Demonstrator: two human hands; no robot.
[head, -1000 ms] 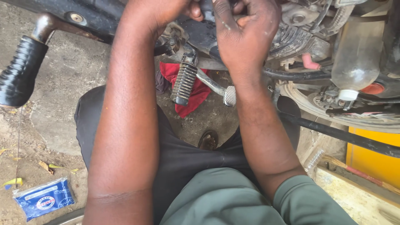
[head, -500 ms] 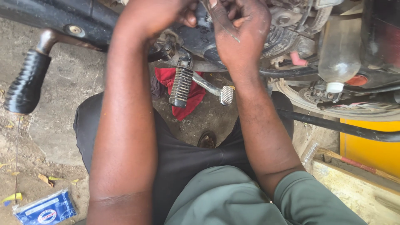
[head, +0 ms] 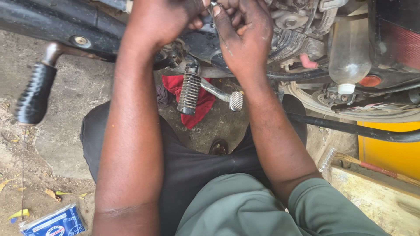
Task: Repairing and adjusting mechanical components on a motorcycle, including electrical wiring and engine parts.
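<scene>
Both my hands are raised to the underside of a motorcycle engine (head: 293, 30) at the top of the view. My right hand (head: 245, 35) pinches a thin metal wire (head: 221, 37) that runs down across its palm. Fingertips of my left hand (head: 164, 22) meet the right hand at the same spot; they are mostly hidden, so I cannot see what they grip. Just below the hands hangs a ribbed footpeg (head: 189, 94), with a metal brake pedal (head: 236, 101) beside it.
A red rag (head: 199, 105) lies on the ground under the footpeg. A black rubber-covered lever (head: 34, 94) sticks out at left. A plastic bottle (head: 348, 52) hangs upside down at right, above a yellow panel (head: 389, 150) and a wooden board (head: 376, 196). A blue packet (head: 54, 223) lies bottom left.
Both hands stayed at the same spot on the engine while the fingers shifted slightly. The view drifted a little, so the bottle and engine sit further left.
</scene>
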